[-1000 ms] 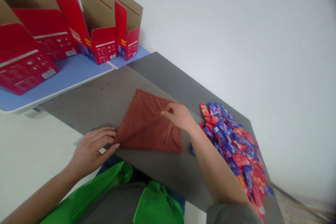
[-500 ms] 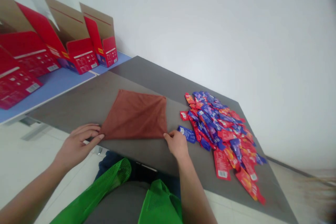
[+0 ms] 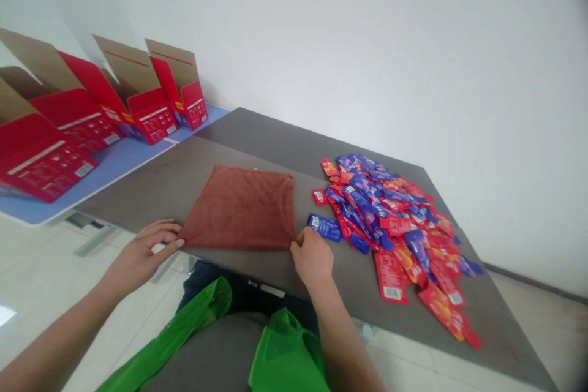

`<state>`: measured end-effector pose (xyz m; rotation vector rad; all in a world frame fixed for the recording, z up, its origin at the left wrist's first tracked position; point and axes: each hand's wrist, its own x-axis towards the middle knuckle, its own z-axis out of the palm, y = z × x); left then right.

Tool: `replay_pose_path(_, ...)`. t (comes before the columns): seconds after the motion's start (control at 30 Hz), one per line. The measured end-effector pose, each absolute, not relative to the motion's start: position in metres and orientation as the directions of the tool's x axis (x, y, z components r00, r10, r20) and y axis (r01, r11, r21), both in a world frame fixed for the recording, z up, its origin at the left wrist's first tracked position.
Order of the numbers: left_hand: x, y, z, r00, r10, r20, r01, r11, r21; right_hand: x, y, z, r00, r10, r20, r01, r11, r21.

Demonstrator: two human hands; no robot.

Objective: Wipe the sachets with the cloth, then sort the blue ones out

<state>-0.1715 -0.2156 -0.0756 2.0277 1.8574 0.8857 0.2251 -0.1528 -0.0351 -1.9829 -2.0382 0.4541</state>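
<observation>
A brown cloth (image 3: 241, 211) lies folded and nearly flat on the dark grey table (image 3: 147, 180), close to its front edge. At the cloth's near left corner, my left hand (image 3: 147, 251) pinches the fabric between thumb and fingers. My right hand (image 3: 313, 256) grips the near right corner, with its fingers curled in. Just beyond my right hand lies a blue packet (image 3: 325, 227), at the edge of a spread-out pile of red and blue packets (image 3: 386, 214).
Several open red cardboard boxes (image 3: 151, 115) with raised brown flaps stand on a blue table (image 3: 114, 162) at the left. A pale wall (image 3: 358, 55) rises behind the grey table.
The view has shifted a little, so the boxes appear lower. The cloth's diagonal crease has smoothed out, and its right edge looks slightly changed. Both hands remain at its near corners.
</observation>
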Motion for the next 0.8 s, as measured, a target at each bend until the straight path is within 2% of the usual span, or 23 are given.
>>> replay_pose_path(0.1,-0.167,-0.221,-0.076,0.015,0.964,0.265,0.814,-0.166,0.556,0.229,-0.154,-0.041,-0.325,0.922,0.211,0.845,0.383,-0.372)
replay_pose_path(0.2,-0.167,-0.224,-0.073,0.035,0.970,0.239,0.812,-0.167,0.560,0.238,-0.152,-0.049,-0.515,0.809,0.282,0.737,0.586,-0.337)
replay_pose_path(0.3,-0.171,-0.225,-0.067,0.054,0.980,0.190,0.805,-0.155,0.572,0.243,-0.149,-0.053,-0.560,0.768,0.309,0.701,0.639,-0.317)
replay_pose_path(0.43,-0.184,-0.219,-0.049,0.046,0.998,0.038,0.773,-0.060,0.631,0.240,-0.144,-0.047,-0.571,0.750,0.333,0.688,0.659,-0.305)
replay_pose_path(0.53,-0.196,-0.211,-0.033,0.001,0.992,-0.126,0.739,0.084,0.668,0.236,-0.136,-0.034,-0.579,0.764,0.283,0.709,0.644,-0.287)
replay_pose_path(0.63,-0.200,-0.202,-0.023,-0.025,0.973,-0.231,0.740,0.173,0.650,0.233,-0.127,-0.025,-0.629,0.752,0.197,0.707,0.658,-0.258)
replay_pose_path(0.8,-0.187,-0.199,-0.020,0.157,0.975,-0.154,0.830,-0.046,0.555,0.236,-0.118,-0.031,-0.687,0.715,0.127,0.676,0.694,-0.250)
